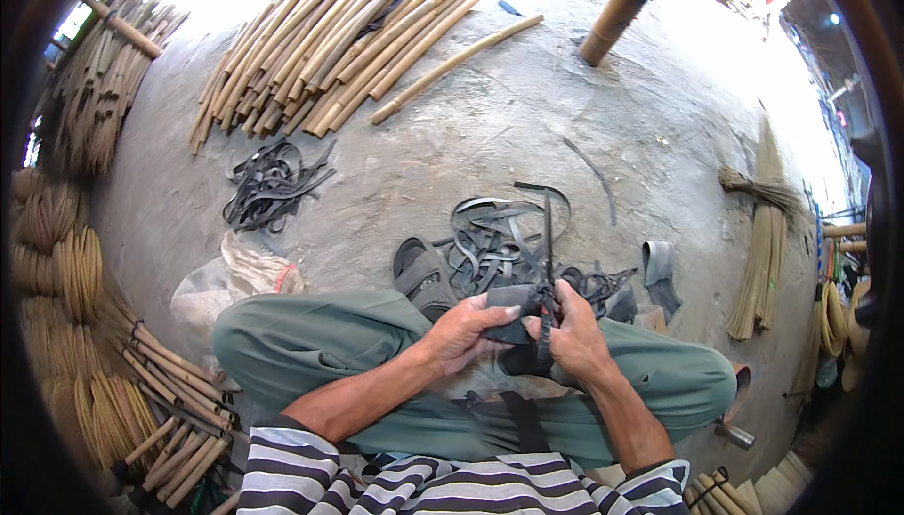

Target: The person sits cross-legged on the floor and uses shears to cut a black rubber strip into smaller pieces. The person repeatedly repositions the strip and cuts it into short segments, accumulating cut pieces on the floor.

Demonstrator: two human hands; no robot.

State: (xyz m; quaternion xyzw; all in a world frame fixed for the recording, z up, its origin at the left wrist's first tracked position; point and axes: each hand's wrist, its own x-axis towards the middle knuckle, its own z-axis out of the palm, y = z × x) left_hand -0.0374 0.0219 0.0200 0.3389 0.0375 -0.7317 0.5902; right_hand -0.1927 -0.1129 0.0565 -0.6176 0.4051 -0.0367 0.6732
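Note:
My left hand (471, 324) pinches a flat, dark piece of rubber-like sheet (508, 298) above my lap, thumb on top. Close against its right side, my right hand (576, 334) is closed around a narrow dark tool, knife-like (548, 233), whose long thin blade points up and away from me. The tool crosses the right end of the sheet; the fingers hide how they meet. Just beyond both hands, a tangle of dark strips (494, 242) lies on the floor beside a grey sandal (424, 275).
Many bamboo sticks (330, 54) lie at the far left, near another pile of strips (273, 185). A whitish sack (247, 270) sits by my left knee. A bamboo post (626, 7) rises at the far right. Bristle bundles (758, 270) lie right; coils (80, 275) stack left.

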